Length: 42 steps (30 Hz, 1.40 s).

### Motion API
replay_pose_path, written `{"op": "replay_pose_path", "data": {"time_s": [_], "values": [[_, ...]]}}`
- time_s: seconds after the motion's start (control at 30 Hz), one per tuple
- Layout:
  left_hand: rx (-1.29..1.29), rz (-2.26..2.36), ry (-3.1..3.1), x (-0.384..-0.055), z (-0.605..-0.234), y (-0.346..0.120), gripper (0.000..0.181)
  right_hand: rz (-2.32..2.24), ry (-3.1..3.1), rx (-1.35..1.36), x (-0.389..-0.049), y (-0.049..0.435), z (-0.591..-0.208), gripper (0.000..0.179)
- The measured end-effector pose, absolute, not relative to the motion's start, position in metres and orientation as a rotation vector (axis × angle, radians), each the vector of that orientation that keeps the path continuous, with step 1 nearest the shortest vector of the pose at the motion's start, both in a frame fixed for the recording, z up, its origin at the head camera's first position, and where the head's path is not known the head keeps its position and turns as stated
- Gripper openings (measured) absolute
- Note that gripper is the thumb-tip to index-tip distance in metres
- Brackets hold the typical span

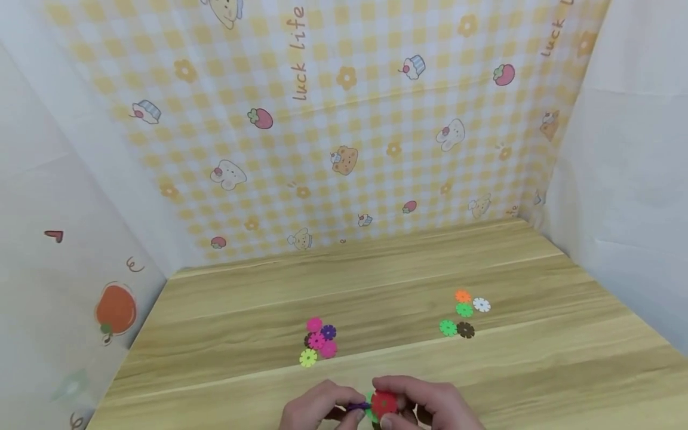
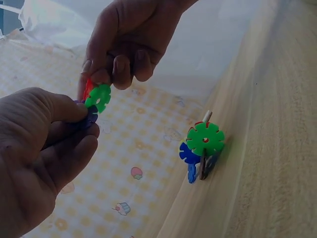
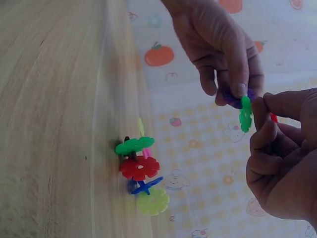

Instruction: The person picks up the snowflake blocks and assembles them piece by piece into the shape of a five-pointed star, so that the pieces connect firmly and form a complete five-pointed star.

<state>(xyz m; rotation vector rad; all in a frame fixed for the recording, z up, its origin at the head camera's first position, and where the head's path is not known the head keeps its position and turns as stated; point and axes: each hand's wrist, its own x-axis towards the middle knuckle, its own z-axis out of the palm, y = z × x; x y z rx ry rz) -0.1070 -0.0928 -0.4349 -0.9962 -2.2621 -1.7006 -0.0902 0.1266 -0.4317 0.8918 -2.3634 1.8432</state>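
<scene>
My left hand (image 1: 321, 405) pinches a purple notched snowflake disc (image 1: 357, 407) between thumb and fingers. Facing it, my right hand (image 1: 430, 401) pinches a red snowflake disc (image 1: 384, 404). A green snowflake disc (image 2: 101, 97) sits between the two, meeting the purple one at its edge; the red one lies close behind it. How firmly they are slotted I cannot tell. On the table near the hands stands a cluster of joined discs, with a green disc (image 2: 209, 136), a red disc (image 3: 140, 168), a blue disc (image 3: 147, 186) and a yellow disc (image 3: 153, 201); the hands mostly cover it in the head view.
On the wooden table (image 1: 242, 310), a loose group of pink discs (image 1: 328, 349), a dark purple disc (image 1: 328, 332) and a yellow disc (image 1: 308, 358) lies left of centre. Orange (image 1: 463, 296), white (image 1: 481, 304), green and brown discs lie to the right. Cloth walls border the table.
</scene>
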Motion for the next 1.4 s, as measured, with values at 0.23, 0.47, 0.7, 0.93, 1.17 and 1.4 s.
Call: {"op": "replay_pose_path", "data": {"time_s": [0.23,0.47,0.7,0.93,1.17,1.4], "values": [[-1.085,-1.535,-2.112,-0.111,-0.444,-0.092,0.023,1.778,-2.352,0.967,-0.093,0.124,-0.431,0.027],[-1.083,-1.454,-2.129,-0.113,-0.447,-0.092,0.02,1.949,-2.385,0.985,-0.095,0.124,-0.429,0.028],[-1.133,-1.389,-2.083,-0.112,-0.451,-0.087,0.026,2.156,-2.443,0.962,-0.097,0.13,-0.427,0.029],[-1.16,-1.432,-2.079,-0.116,-0.456,-0.089,0.025,2.311,-2.46,0.9,-0.099,0.131,-0.428,0.032],[-0.861,-1.605,-2.293,-0.122,-0.45,-0.096,0.014,2.189,-2.423,0.566,-0.102,0.149,-0.427,0.044],[-0.69,-1.701,-2.809,-0.134,-0.46,-0.105,0.013,1.409,-2.65,-0.007,-0.117,0.215,-0.43,0.019]]}}
